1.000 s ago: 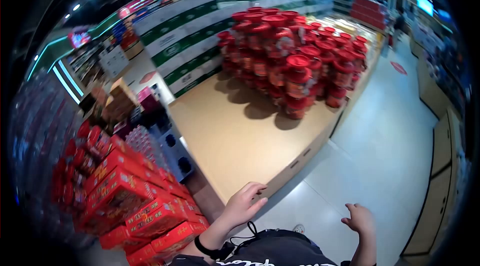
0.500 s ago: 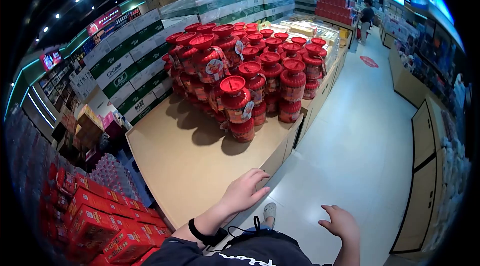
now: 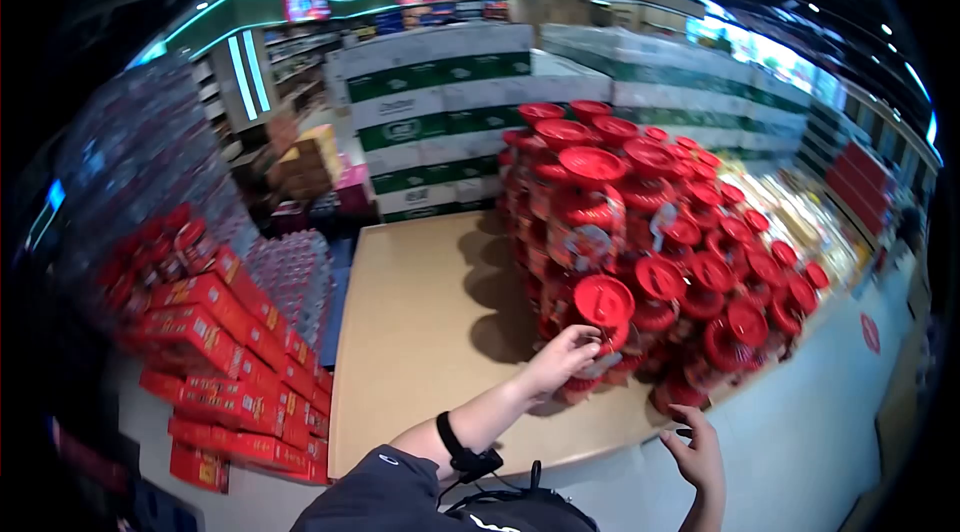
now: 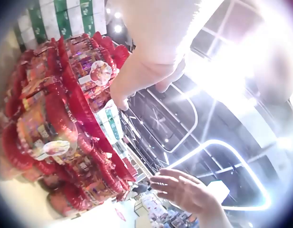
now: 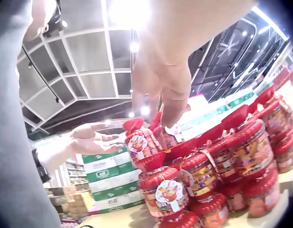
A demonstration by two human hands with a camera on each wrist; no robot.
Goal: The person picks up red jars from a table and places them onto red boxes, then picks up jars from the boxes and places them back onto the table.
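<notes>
The nearest red-topped jar stands above the worktop; left hand beside the jar, right hand nearer the body, both empty, fingers loose; likely stiff, slick, fairly heavy; best cupped below its flared top.

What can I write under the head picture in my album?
Left hand beside a heap of red-topped jars, right hand open nearby.
</notes>
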